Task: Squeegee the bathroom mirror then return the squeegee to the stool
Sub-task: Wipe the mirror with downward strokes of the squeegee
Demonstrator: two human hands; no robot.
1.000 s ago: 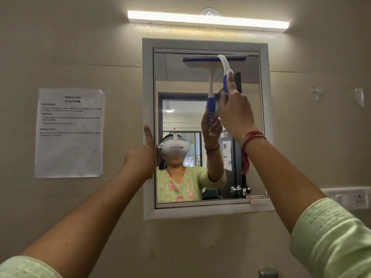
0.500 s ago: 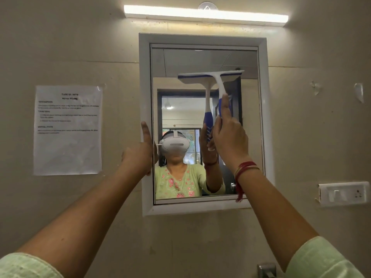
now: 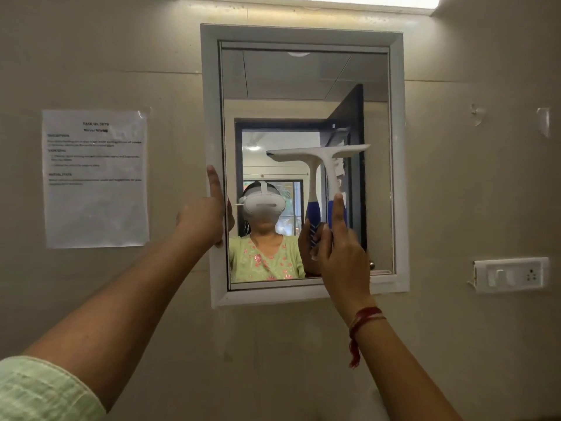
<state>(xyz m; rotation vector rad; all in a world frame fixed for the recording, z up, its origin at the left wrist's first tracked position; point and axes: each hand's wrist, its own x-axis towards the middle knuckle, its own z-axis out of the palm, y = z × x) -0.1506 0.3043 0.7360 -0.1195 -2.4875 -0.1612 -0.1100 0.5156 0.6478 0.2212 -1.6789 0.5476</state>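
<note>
A white-framed mirror [image 3: 397, 147] hangs on the beige wall. My right hand [image 3: 341, 253] grips the blue handle of a white squeegee [image 3: 331, 165], index finger stretched up along it. The blade lies flat against the glass about halfway down, right of centre, and its reflection shows just left of it. My left hand [image 3: 203, 217] holds the mirror frame's left edge, index finger pointing up. The stool is out of sight.
A printed task sheet [image 3: 95, 177] is taped to the wall left of the mirror. A white switch and socket plate [image 3: 511, 275] sits at the right. A tube light [image 3: 306, 0] glows above the mirror.
My right hand has drawn the squeegee down the glass from the top edge to mid-height. My left hand stays on the frame's left edge.
</note>
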